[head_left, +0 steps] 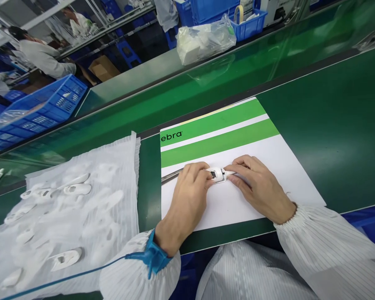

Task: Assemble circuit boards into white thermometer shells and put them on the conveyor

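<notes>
left hand (pixel 184 204) and right hand (pixel 256 187), fingers closed on one small white plastic part (pixel 217 175)

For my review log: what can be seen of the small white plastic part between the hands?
The small white plastic part is elongated, rounded and glossy, with a dark square opening near one end. The left hand and right hand pinch it from either end, over a white-and-green printed paper sheet.

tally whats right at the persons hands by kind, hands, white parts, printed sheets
hands: 2 (left hand, right hand)
white plastic part: 1
printed sheet: 1
total: 4
</notes>
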The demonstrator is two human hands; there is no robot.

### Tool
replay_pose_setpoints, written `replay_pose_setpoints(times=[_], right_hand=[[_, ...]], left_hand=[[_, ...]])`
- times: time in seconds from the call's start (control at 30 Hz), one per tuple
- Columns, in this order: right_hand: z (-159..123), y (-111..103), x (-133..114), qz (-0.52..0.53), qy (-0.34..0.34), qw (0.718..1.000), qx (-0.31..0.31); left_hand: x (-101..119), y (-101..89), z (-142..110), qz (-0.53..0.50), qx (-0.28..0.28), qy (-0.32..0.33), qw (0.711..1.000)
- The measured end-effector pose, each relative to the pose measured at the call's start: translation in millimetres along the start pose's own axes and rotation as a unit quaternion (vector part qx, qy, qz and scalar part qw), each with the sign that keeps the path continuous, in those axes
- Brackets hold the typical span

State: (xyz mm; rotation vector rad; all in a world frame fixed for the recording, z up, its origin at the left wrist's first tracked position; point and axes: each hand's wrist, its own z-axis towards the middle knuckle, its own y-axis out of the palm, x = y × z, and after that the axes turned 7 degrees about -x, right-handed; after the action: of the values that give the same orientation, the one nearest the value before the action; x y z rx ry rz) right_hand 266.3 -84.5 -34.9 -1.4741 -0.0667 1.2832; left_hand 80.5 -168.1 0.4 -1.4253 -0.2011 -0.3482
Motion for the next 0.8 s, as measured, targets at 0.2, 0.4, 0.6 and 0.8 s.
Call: replay_pose_setpoints(times=[0.2,0.4,0.6,0.8], right_hand=[[1,-1,1,0.009,0.003,1.000,-0.005],[0,0,0,0.012,0.005,1.000,-0.001],[1,-1,1,0.014,0.006,1.000,-0.006],[1,-1,0,0.012,0.008,1.000,-0.005]], left_hand=[[-2,12.5,-3,0.047,-0.040,0.032,0.998],[-8,13.7,-4,0.141,-0.057,0.097,0.984],[-10,11.8,0,0.149,-0.067,0.105,0.981],[-11,8.6,2,0.100,-0.061,0.089,0.989]])
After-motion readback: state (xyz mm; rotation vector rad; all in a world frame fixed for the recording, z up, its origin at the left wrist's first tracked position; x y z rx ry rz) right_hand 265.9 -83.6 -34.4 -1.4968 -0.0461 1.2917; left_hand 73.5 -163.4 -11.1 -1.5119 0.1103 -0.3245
